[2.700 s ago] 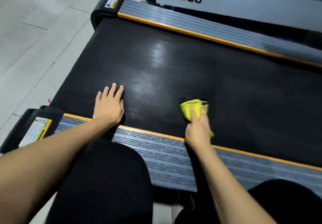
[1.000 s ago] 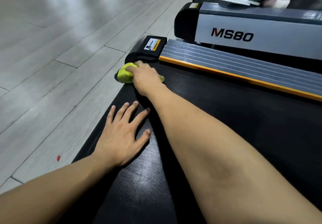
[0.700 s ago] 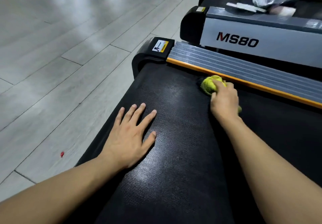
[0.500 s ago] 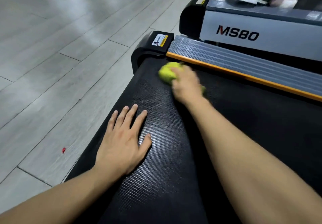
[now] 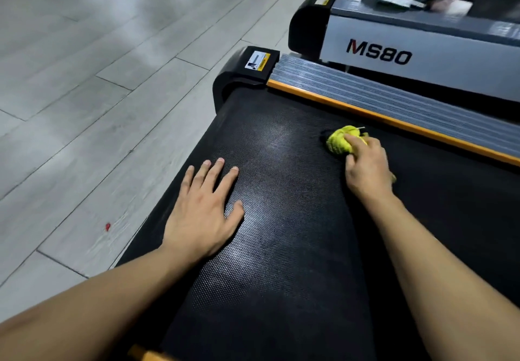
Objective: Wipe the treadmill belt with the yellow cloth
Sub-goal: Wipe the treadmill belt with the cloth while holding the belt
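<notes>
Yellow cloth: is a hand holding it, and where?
The right hand grips the bunched yellow cloth from above, near its back; the left hand holds nothing.

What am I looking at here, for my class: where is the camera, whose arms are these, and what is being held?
The camera sits on a person's head, looking down at their own arms. The black textured surface is a treadmill belt. The left hand rests flat on it, fingers spread. The right hand grips a bunched yellow cloth pressed to the belt, near the orange-edged side rail. Behind stands a second machine marked MS80. Grey floor lies to the left.
</notes>
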{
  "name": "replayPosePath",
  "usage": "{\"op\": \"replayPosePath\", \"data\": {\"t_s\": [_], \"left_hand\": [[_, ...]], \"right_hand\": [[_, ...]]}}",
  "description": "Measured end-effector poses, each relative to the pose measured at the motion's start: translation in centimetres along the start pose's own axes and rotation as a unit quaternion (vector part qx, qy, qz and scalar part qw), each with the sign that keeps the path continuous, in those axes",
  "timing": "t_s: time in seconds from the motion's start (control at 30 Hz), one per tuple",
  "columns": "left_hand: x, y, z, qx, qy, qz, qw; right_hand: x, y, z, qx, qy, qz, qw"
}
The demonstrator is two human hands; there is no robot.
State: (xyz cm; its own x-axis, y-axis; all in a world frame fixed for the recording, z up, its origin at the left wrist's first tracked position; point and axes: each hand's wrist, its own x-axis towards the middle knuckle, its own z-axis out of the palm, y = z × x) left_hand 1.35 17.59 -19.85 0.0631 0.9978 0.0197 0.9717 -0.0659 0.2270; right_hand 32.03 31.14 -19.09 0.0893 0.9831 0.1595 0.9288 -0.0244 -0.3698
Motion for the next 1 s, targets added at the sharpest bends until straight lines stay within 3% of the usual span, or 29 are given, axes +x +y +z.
{"op": "replayPosePath", "data": {"t_s": [0.07,0.2,0.3,0.4,0.53,0.67,0.73,0.83,0.93,1.0], "left_hand": [[-0.1,0.1,0.0,0.000,-0.001,-0.002,1.000],[-0.1,-0.2,-0.2,0.002,0.001,-0.003,1.000],[0.0,-0.5,-0.4,-0.009,0.000,-0.001,1.000],[0.0,-0.8,-0.6,-0.015,-0.001,0.002,1.000],[-0.2,-0.6,-0.6,-0.032,-0.002,-0.003,0.999],[-2.3,-0.5,-0.8,-0.020,0.007,-0.036,0.999],[-4.6,-1.2,-1.0,0.010,0.011,-0.080,0.997],[-6.2,-1.8,-1.3,-0.007,0.002,-0.162,0.987],[-5.8,-1.6,-1.2,-0.004,0.008,-0.179,0.984],[-5.9,-1.6,-1.3,-0.015,0.007,-0.172,0.985]], "right_hand": [[0.5,-3.9,2.0,0.000,-0.012,-0.037,0.999],[0.3,-17.0,6.8,0.029,-0.122,-0.232,0.965],[-0.7,-20.9,7.3,0.054,-0.160,-0.272,0.948],[-1.4,-13.4,5.0,0.074,-0.123,-0.224,0.964],[-2.7,0.2,-0.1,0.042,-0.053,-0.086,0.994],[-3.9,2.5,-1.7,0.029,-0.012,-0.011,0.999],[-3.9,-0.4,-0.3,0.035,0.009,-0.011,0.999],[-4.5,-9.0,3.7,0.046,-0.037,-0.102,0.993],[-6.6,-19.6,6.9,0.060,-0.085,-0.213,0.971],[-7.4,-23.0,7.3,0.059,-0.100,-0.264,0.958]]}}
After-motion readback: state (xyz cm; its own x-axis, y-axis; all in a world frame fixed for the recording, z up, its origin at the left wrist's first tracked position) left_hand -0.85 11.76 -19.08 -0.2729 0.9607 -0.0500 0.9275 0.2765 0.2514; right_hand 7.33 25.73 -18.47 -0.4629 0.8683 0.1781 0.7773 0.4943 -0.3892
